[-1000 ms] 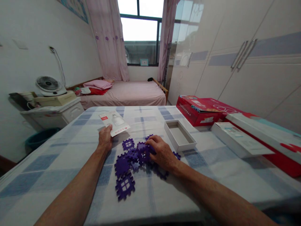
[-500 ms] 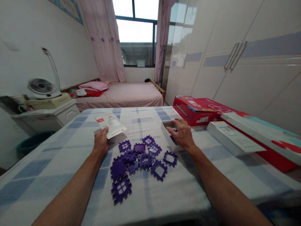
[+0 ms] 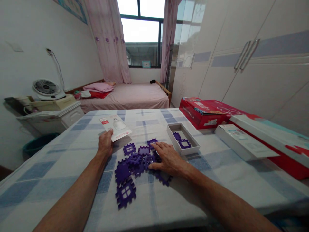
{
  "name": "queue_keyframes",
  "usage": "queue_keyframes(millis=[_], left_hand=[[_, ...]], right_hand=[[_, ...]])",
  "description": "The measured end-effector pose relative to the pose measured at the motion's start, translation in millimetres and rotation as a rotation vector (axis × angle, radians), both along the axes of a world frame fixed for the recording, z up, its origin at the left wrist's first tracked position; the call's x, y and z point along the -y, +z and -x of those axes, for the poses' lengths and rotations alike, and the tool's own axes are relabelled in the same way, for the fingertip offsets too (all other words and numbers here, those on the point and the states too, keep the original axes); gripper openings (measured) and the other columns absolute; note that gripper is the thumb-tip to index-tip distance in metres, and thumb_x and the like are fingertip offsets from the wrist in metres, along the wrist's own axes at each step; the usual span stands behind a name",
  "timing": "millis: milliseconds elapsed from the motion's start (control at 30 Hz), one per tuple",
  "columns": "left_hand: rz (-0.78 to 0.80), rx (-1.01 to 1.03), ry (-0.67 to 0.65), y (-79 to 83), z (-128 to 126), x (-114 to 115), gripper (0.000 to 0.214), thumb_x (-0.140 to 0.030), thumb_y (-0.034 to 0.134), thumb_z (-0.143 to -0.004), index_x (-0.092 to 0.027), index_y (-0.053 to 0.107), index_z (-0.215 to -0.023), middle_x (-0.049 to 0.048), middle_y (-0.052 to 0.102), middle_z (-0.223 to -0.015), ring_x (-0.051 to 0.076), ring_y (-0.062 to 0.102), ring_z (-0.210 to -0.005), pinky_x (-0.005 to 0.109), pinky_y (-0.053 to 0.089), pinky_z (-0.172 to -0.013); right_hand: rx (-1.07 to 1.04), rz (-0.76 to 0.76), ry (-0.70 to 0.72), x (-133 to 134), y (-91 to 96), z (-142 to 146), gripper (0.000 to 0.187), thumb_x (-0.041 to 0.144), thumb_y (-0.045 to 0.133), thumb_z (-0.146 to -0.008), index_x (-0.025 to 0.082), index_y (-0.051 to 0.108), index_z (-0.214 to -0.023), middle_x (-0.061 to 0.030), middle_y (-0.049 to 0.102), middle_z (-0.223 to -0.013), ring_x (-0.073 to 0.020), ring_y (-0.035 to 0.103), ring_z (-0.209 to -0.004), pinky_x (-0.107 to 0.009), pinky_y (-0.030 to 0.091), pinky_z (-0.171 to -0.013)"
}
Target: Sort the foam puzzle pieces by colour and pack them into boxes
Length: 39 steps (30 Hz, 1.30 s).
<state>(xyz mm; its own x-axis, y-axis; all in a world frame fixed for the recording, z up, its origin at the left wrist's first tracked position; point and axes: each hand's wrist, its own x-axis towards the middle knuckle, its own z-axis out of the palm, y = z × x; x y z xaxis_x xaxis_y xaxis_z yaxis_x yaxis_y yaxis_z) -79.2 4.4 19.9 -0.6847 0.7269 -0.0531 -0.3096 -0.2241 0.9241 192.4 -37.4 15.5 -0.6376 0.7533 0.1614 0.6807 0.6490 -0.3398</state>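
Observation:
My left hand (image 3: 105, 142) is closed on the near left edge of a white printed card (image 3: 117, 128) that shows a bulb and a red label. Toothed purple plastic pieces (image 3: 122, 173), some with window-like openings, lie in a loose heap between my arms. Over the right side of that heap is my right hand (image 3: 170, 158), thumb and fingers apart, covering some of the pieces. Just beyond it stands an open white box (image 3: 195, 149), with purple pieces (image 3: 184, 143) lying inside.
On the right of the table are a red box (image 3: 202, 119), a white box with a raised flap (image 3: 238, 143) and a long white-and-red box (image 3: 270, 138). A checked cloth (image 3: 91, 193) covers the table. Beyond stands a bed (image 3: 135, 96); a fan (image 3: 48, 88) is at left.
My right hand has moved from inside the white box, left and nearer, to the heap. Purple pieces now show in the box. The left hand still holds the card.

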Motion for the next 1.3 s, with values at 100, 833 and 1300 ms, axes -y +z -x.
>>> queue_keyframes(millis=[100, 833, 1300], left_hand=[[0.004, -0.016, -0.005, -1.4, 1, -1, 0.006, -0.013, 0.055, -0.072, -0.013, 0.056, -0.067, -0.0029, 0.057, -0.056, 0.011, 0.056, -0.051, 0.026, 0.053, -0.062], [0.026, -0.031, 0.003, 2.5, -2, 1, 0.006, -0.013, 0.054, -0.073, -0.013, 0.056, -0.067, -0.002, 0.057, -0.057, 0.013, 0.06, -0.059, 0.027, 0.053, -0.067], [0.017, -0.06, -0.028, -9.1, 7, -4, 0.006, -0.019, 0.059, -0.066, -0.014, 0.055, -0.065, -0.0036, 0.056, -0.056, 0.012, 0.057, -0.052, 0.025, 0.052, -0.061]], right_hand=[[-0.04, -0.004, 0.01, -2, 4.9, -3, 0.068, 0.051, 0.066, -0.076, 0.018, 0.047, -0.132, -0.0129, 0.053, -0.124, -0.027, 0.045, -0.116, -0.041, 0.036, -0.098], [-0.096, 0.057, 0.038, -8, -5.6, 2, 0.091, 0.058, 0.072, -0.063, 0.016, 0.041, -0.136, -0.0182, 0.039, -0.138, -0.032, 0.034, -0.128, -0.047, 0.03, -0.105], [-0.236, 0.073, -0.079, -7, 2.9, 9, 0.042, 0.024, 0.066, -0.069, 0.019, 0.048, -0.108, -0.004, 0.046, -0.106, -0.0171, 0.052, -0.095, -0.031, 0.044, -0.083]])
